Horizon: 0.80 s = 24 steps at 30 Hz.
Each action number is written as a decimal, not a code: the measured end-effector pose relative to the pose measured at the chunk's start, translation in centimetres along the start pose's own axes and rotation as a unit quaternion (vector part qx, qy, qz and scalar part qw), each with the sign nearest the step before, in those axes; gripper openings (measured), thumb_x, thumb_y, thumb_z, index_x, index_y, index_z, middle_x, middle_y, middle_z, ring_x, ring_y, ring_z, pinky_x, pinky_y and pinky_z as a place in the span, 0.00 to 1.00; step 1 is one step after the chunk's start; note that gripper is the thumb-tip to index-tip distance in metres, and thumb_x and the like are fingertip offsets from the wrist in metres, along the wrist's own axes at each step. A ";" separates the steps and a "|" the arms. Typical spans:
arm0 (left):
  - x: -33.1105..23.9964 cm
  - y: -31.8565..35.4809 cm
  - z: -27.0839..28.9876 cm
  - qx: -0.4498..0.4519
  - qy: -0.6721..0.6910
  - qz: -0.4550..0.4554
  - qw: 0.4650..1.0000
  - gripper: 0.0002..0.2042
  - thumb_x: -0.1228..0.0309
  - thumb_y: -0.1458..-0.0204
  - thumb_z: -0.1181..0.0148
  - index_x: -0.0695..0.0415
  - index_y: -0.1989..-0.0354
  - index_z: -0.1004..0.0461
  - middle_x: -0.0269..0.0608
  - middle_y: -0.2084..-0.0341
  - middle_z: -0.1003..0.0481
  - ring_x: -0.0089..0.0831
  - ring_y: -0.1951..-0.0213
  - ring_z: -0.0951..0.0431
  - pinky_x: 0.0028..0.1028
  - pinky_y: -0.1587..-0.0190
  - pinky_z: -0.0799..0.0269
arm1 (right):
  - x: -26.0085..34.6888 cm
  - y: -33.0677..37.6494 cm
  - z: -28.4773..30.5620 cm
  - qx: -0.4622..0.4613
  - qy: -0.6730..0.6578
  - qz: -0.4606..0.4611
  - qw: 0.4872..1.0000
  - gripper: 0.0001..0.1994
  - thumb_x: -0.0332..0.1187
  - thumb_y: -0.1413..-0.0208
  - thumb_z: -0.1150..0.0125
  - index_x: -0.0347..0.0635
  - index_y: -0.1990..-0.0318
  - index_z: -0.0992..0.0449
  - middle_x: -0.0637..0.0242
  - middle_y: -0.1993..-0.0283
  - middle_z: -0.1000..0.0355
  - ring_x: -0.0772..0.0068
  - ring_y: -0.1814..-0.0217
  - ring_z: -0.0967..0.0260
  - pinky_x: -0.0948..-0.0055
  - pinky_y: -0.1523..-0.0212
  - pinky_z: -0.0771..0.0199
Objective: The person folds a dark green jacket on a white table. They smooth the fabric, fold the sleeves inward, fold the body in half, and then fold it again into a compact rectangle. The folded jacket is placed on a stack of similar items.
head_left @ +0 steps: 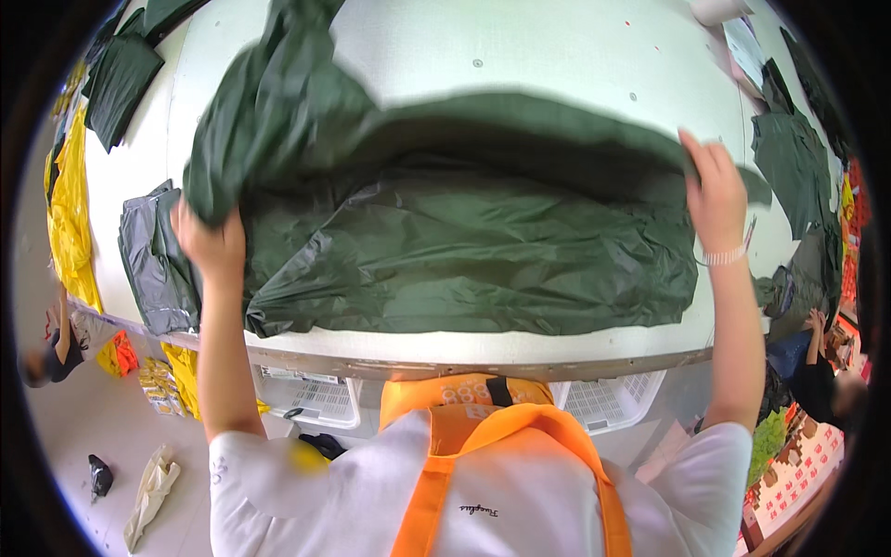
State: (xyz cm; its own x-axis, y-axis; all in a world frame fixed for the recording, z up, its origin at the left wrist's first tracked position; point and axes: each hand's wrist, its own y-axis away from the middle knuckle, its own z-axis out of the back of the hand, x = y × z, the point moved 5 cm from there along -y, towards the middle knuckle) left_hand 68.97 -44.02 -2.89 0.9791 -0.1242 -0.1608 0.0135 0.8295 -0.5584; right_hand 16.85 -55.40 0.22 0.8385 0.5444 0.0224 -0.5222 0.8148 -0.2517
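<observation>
A dark green, shiny waterproof garment (pixel 464 251) lies spread along the near edge of a pale table. Its far part is lifted into a raised, slightly blurred fold, with dark shadow beneath. My right hand (pixel 717 195) pinches this fold at its right end, and a light band circles that wrist. At the left end, my left hand (pixel 212 246) is closed on the garment, where a bunched length hangs over and partly hides the fingertips. From there the bunched cloth runs up toward the far edge of the view. Next to my left hand sits a folded dark green stack (pixel 153 260).
More dark green pieces (pixel 794 162) lie at the table's right side, and others (pixel 125 79) at the far left. Yellow cloth (pixel 70 213) hangs over the left edge. White plastic baskets (pixel 608 399) stand under the table. Other people (pixel 821 385) are at both sides.
</observation>
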 end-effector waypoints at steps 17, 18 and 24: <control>-4.9 18.0 4.0 0.429 0.073 -0.007 0.900 0.24 0.69 0.74 0.30 0.63 0.64 0.28 0.44 0.67 0.30 0.45 0.59 0.32 0.37 0.57 0.37 | 7.7 23.5 -5.9 0.201 -0.129 -0.129 0.962 0.24 0.36 0.59 0.33 0.41 0.53 0.33 0.60 0.56 0.35 0.55 0.54 0.38 0.63 0.56 0.37; -6.0 17.2 4.6 0.387 0.080 -0.045 0.917 0.19 0.73 0.74 0.32 0.62 0.69 0.28 0.41 0.70 0.31 0.42 0.62 0.32 0.35 0.61 0.38 | 7.7 23.5 -5.9 0.208 -0.128 -0.134 0.960 0.25 0.36 0.59 0.33 0.41 0.52 0.33 0.60 0.56 0.35 0.55 0.54 0.38 0.63 0.56 0.37; -4.4 22.0 2.6 0.320 0.085 0.071 0.941 0.21 0.72 0.78 0.34 0.62 0.68 0.28 0.44 0.67 0.31 0.44 0.61 0.32 0.37 0.58 0.34 | 8.0 22.1 -6.1 0.349 -0.074 -0.173 0.918 0.32 0.44 0.61 0.30 0.36 0.51 0.36 0.56 0.57 0.32 0.52 0.51 0.35 0.60 0.52 0.32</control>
State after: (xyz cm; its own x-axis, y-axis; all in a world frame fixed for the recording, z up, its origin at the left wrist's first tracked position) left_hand 65.50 -23.81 -12.37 0.9340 -0.0274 -0.3561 0.0572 0.9956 0.0737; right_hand 12.95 -34.23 -11.11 0.9697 0.2083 0.1279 -0.2442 0.8453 0.4752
